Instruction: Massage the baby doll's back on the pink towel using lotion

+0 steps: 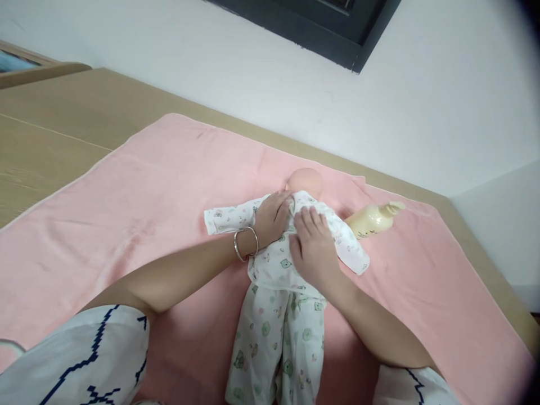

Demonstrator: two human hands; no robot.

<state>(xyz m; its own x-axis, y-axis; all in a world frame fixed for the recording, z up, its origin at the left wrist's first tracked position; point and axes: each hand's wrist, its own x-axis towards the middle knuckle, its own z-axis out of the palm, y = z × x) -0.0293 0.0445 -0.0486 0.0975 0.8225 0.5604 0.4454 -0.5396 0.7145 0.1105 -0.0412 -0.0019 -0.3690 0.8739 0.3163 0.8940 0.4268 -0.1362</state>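
A baby doll in a white printed shirt (270, 263) and matching trousers (304, 337) lies stretched out, its smooth bald head (306, 180) at the far end. No facial features show. My left hand (272, 220), with a silver bangle (238, 246) at its wrist, rests flat on the doll's upper body near the neck and shoulder; its fingertips are partly hidden. Alongside it, my right hand (314, 247) lies palm down on the shirt, fingers stretched out. Neither hand appears to grip anything. The doll's sleeves spread out to both sides.
A pale yellow pump bottle (371, 220) lies on its side by the doll's right-hand sleeve. Beneath everything is a pink cloth (169, 180) on a wooden surface (54, 124). Behind rises a white wall (261, 84) with a dark frame (320, 28).
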